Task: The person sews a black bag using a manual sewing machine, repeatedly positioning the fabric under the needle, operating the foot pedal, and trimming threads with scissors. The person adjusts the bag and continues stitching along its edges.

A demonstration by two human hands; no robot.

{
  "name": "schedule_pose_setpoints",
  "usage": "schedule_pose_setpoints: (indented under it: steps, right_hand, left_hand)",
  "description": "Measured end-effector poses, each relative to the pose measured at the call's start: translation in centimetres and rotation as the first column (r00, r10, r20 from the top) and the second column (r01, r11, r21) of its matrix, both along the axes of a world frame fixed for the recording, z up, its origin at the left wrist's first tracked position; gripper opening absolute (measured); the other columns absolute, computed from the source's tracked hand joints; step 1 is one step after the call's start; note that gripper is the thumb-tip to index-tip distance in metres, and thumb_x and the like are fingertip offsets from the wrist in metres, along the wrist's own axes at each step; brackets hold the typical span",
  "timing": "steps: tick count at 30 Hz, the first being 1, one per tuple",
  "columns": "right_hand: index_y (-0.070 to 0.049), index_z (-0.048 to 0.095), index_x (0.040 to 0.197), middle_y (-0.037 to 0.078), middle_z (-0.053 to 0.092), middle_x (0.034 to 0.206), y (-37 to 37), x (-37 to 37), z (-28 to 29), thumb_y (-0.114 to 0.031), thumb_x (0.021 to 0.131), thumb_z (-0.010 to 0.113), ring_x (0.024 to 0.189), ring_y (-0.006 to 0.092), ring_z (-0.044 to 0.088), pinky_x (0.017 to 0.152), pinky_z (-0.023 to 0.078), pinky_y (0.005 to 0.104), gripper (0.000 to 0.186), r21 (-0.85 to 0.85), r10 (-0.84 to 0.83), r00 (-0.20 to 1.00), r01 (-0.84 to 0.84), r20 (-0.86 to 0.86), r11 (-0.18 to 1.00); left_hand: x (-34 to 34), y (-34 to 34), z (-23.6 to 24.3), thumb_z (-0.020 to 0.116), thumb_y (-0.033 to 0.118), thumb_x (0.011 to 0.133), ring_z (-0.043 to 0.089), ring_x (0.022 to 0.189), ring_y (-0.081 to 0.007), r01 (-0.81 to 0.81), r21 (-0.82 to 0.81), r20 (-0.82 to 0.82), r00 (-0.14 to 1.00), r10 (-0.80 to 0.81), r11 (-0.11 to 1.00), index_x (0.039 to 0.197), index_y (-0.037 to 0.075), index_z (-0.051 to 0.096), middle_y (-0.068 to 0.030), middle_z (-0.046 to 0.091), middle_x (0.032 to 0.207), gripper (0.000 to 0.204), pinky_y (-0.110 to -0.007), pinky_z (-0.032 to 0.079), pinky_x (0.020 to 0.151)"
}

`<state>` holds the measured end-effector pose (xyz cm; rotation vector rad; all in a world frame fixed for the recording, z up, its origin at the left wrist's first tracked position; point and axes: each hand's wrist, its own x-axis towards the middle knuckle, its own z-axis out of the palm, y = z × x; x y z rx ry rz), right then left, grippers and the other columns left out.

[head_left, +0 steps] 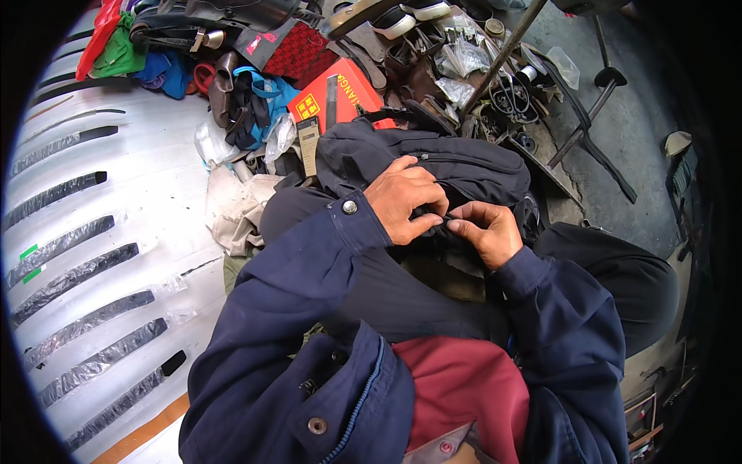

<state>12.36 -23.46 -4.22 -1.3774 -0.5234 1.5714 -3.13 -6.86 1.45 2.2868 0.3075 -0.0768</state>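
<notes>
A black fabric backpack lies across my lap, between my bent knees in dark trousers. My left hand has its fingers curled over a dark edge of the bag, thumb and forefinger pinched on the fabric. Just to its right, my right hand pinches the same small stretch of black fabric between thumb and forefinger. Whether that piece is a zipper, seam or strap I cannot tell; it is mostly hidden by my fingers.
A red box, bags, shoes and small tools are piled beyond the backpack. Dark wrapped strips lie on a pale surface at left. Metal bars stand over the concrete floor at right.
</notes>
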Motion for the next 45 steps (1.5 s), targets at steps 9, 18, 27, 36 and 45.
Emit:
schedule_pose_setpoints:
  steps: [9, 18, 27, 36, 45]
  right_hand:
    - [0.004, 0.070, 0.099, 0.004, 0.071, 0.086, 0.0, -0.2, 0.0, -0.010, 0.089, 0.074, 0.079, 0.0074, 0.060, 0.073, 0.049, 0.0241, 0.018, -0.001, -0.023, 0.999, 0.023, -0.045, 1.000]
    - [0.003, 0.070, 0.098, 0.002, 0.070, 0.086, -0.1, -0.9, -1.0, -0.009, 0.089, 0.072, 0.078, 0.0058, 0.060, 0.071, 0.049, 0.0224, 0.015, -0.024, -0.077, 0.994, 0.075, -0.077, 0.997]
    - [0.003, 0.069, 0.099, 0.001, 0.068, 0.086, -0.2, -1.1, -0.8, -0.007, 0.090, 0.071, 0.078, 0.0049, 0.059, 0.070, 0.048, 0.0220, 0.014, -0.010, -0.112, 0.990, 0.112, -0.084, 0.994]
    - [0.002, 0.068, 0.098, 0.000, 0.068, 0.088, 0.0, -0.9, -0.7, -0.006, 0.091, 0.070, 0.080, 0.0042, 0.058, 0.073, 0.047, 0.0209, 0.012, -0.031, -0.082, 0.993, 0.080, -0.084, 0.996]
    - [0.005, 0.070, 0.105, 0.004, 0.071, 0.092, 0.1, -1.0, -0.8, -0.006, 0.090, 0.070, 0.082, 0.0064, 0.061, 0.076, 0.050, 0.0228, 0.019, -0.026, -0.054, 0.997, 0.053, -0.062, 0.998]
  left_hand:
    - [-0.2, -0.6, 0.1, 0.071, 0.008, 0.076, 0.060, 0.102, -0.0261, -0.085, 0.003, -0.074, 0.994, 0.085, 0.996, 0.088, 0.010, 0.063, -0.0063, 0.061, 0.093, 0.015, -0.056, 0.028, 0.115]
    - [0.1, -1.0, 0.0, 0.067, 0.005, 0.078, 0.062, 0.094, -0.0271, -0.181, -0.074, -0.150, 0.974, 0.169, 0.981, 0.089, 0.007, 0.060, -0.0058, 0.061, 0.086, 0.014, -0.055, 0.024, 0.117]
    - [0.2, 0.3, -0.6, 0.061, 0.007, 0.082, 0.059, 0.098, -0.0238, -0.042, -0.125, -0.227, 0.974, 0.012, 0.991, 0.116, 0.010, 0.068, -0.0044, 0.064, 0.090, 0.034, -0.043, 0.034, 0.107]
    - [0.4, 1.7, -1.5, 0.063, 0.011, 0.088, 0.061, 0.094, -0.0282, 0.000, -0.225, -0.202, 0.978, -0.047, 0.974, 0.101, 0.006, 0.071, -0.0107, 0.067, 0.089, 0.017, -0.041, 0.048, 0.088]
    - [0.3, 2.0, -1.3, 0.061, 0.011, 0.093, 0.063, 0.082, -0.0303, -0.050, -0.261, -0.307, 0.951, -0.033, 0.964, 0.101, 0.004, 0.070, -0.0142, 0.064, 0.085, 0.014, -0.040, 0.049, 0.075]
